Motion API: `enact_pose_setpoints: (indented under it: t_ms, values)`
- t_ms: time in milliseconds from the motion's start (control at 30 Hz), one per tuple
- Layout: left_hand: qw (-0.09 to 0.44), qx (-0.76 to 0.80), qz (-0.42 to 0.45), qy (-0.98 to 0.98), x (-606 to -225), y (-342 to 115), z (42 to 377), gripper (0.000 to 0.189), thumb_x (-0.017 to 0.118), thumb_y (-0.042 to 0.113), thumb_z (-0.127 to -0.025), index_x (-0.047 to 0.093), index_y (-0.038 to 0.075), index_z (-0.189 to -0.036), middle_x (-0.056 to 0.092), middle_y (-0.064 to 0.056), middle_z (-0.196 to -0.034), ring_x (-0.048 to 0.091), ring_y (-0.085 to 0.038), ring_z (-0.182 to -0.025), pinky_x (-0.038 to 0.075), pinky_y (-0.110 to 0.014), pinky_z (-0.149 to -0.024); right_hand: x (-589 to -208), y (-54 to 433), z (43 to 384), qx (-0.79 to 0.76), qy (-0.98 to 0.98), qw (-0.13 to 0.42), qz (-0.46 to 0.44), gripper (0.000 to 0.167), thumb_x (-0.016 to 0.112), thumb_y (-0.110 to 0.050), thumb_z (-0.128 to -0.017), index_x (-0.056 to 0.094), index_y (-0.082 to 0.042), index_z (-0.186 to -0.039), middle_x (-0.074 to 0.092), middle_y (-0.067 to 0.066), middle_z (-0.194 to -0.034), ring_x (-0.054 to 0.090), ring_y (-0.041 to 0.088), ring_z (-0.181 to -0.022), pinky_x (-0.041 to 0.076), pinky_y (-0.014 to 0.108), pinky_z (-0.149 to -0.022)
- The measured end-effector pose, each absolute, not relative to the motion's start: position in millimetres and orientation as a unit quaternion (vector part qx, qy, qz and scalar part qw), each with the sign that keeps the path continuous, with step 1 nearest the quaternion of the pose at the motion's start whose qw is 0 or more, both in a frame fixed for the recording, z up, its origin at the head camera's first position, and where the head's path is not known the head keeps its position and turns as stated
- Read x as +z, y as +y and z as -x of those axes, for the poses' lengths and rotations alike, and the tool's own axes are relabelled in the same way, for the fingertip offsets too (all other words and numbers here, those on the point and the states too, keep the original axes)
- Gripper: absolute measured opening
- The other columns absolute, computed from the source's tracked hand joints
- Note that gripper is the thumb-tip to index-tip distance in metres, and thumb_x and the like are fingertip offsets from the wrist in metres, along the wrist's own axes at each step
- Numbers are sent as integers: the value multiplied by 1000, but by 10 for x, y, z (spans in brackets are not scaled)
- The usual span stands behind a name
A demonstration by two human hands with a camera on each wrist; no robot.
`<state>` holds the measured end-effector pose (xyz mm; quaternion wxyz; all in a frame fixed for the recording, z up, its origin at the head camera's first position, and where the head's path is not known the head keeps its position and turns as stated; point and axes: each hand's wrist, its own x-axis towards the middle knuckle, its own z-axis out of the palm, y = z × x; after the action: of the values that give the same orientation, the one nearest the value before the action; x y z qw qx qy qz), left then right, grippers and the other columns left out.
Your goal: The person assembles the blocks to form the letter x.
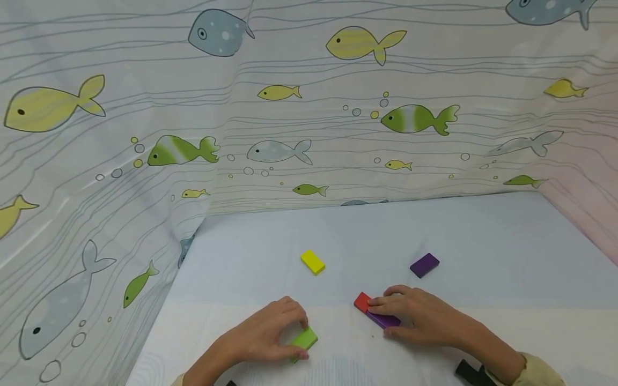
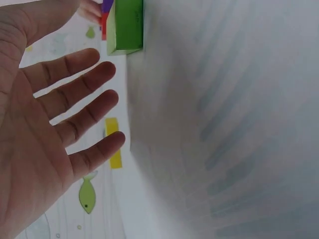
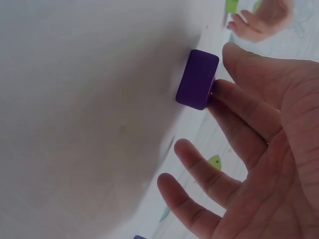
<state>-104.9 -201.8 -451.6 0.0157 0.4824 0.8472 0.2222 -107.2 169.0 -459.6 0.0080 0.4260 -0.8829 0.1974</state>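
Observation:
My left hand (image 1: 270,332) arches around a light green block (image 1: 305,339), its thumb on the near side and its fingers on the far side. In the left wrist view its fingers spread loosely, the fingertips apart from that block. My right hand (image 1: 420,316) rests its index and middle fingertips on the top of a purple block (image 3: 198,79). The right thumb hovers by the same block's near end. A red block (image 1: 362,302) lies end to end with the purple one, partly under the fingertips.
Farther back on the white tabletop (image 1: 270,236) lie a yellow block (image 1: 313,262) and a second purple block (image 1: 424,265). A black object (image 1: 468,371) sits by the right wrist. Fish-print curtain (image 1: 289,123) hangs behind and to the left; pinkish cloth (image 1: 591,177) borders the right.

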Motion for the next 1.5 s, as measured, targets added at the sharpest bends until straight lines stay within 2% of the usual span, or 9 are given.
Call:
enact_pose_setpoints:
  t_ms: [233, 433, 867, 1300, 1500]
  values:
    - [-10, 219, -507, 834, -4557, -2033, 1018, 39, 73, 52, -85, 61, 19, -103, 60, 13, -102, 52, -5, -97, 43, -20, -84, -4599, 1689, 1067, 199, -883, -5, -425, 46, 72, -33, -90, 63, -24, -134, 59, -15, -134, 52, 17, -119, 49, 46, -90]
    - [-19, 207, -512, 834, -4576, -2031, 1010, 40, 75, 51, -83, 60, 19, -102, 59, 13, -100, 51, -4, -94, 43, -20, -81, -4614, 1700, 1070, 199, -881, 5, -430, 46, 72, -32, -90, 63, -24, -135, 58, -15, -134, 52, 15, -119, 49, 44, -89]
    - [-6, 190, -498, 846, -4595, -2029, 997, 30, 77, 35, -84, 59, 21, -104, 57, 15, -97, 47, 0, -87, 41, -19, -77, -4613, 1705, 1067, 203, -879, 13, -432, 46, 73, -31, -89, 64, -23, -134, 58, -15, -135, 52, 16, -120, 49, 44, -90]
    - [-39, 192, -491, 848, -4625, -1962, 998, 26, 76, 22, -80, 62, 19, -101, 57, 14, -95, 46, 0, -87, 40, -17, -76, -4616, 1712, 1083, 203, -881, 1, -427, 46, 73, -32, -90, 63, -24, -134, 58, -16, -134, 52, 15, -119, 50, 43, -89]
    - [-52, 194, -487, 850, -4638, -1900, 1005, 25, 76, 21, -79, 63, 18, -100, 57, 13, -95, 47, -2, -87, 41, -19, -77, -4619, 1711, 1088, 205, -883, -5, -423, 47, 73, -33, -90, 63, -25, -135, 58, -16, -135, 52, 15, -118, 50, 43, -89]
